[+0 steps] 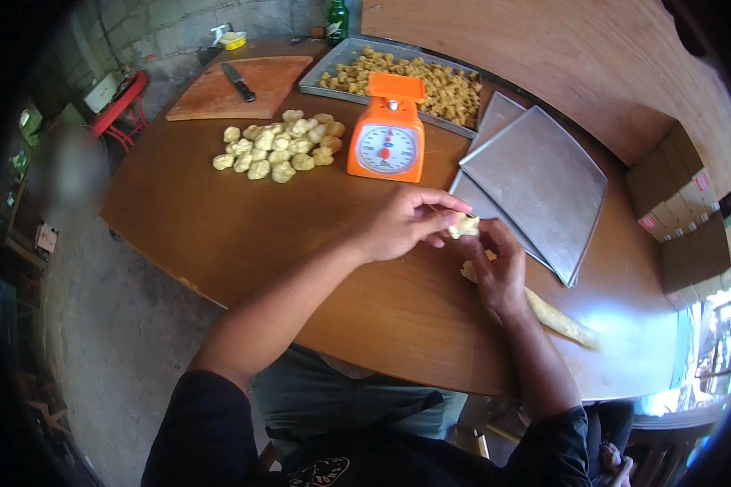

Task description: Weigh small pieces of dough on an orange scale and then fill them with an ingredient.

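Between the fingertips of my left hand (pixel 402 225) and my right hand (pixel 498 262) is a small piece of pale yellow dough (pixel 463 226), gripped from both sides above the table. Under and beyond my right forearm lies a long dough roll (pixel 560 319), its torn end showing left of my right hand and its middle hidden. An orange kitchen scale (pixel 387 131) with a round white dial stands past my hands; its top plate bears nothing. Left of the scale, several dough lumps (pixel 280 143) sit in a loose cluster on the wooden table (pixel 243 237).
A metal tray (pixel 335 85) of brown crumbly chunks (pixel 438 91) stands behind the scale. Two flat metal trays (pixel 539 182) overlap at right. A knife (pixel 239 82) rests on a wooden board (pixel 201 97). Stacked cardboard boxes (pixel 670 182) line the right edge; a green bottle (pixel 337 21) stands behind.
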### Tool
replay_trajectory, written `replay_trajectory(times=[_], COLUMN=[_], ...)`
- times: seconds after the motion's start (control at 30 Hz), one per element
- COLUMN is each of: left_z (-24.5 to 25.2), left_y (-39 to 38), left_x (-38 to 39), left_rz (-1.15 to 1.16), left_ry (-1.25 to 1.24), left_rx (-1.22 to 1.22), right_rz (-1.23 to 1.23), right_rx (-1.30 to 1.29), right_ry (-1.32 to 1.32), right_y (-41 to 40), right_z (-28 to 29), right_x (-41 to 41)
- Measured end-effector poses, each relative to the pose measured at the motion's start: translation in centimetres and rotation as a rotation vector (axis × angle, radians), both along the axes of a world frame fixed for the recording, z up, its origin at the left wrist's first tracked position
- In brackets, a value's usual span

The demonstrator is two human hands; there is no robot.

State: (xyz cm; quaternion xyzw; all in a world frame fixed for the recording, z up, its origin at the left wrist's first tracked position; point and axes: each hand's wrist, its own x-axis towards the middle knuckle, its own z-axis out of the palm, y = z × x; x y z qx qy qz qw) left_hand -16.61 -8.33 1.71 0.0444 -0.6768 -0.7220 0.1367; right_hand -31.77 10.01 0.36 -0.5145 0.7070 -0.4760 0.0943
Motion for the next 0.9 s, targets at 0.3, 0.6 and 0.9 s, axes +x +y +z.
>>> replay_trajectory(times=[0.3,0.6,0.9], left_z=[-0.9,-0.5,-1.2], left_y=[0.6,0.7,1.2], left_x=[-0.6,-0.3,-0.4], left_rz=[0.022,0.03,0.248], left_ry=[0.013,-0.074,0.344], left_rx=[0.035,-0.112,-0.677], right_rz=[0.079,0.186,0.127], right_rx=[-0.102,-0.134,-0.037], right_ry=[-0.464,-0.096,-0.595], right_y=[0.5,0.4,-0.2], right_z=[-1.0,-0.2,-0.4], right_x=[0.3,-0.4,0.5])
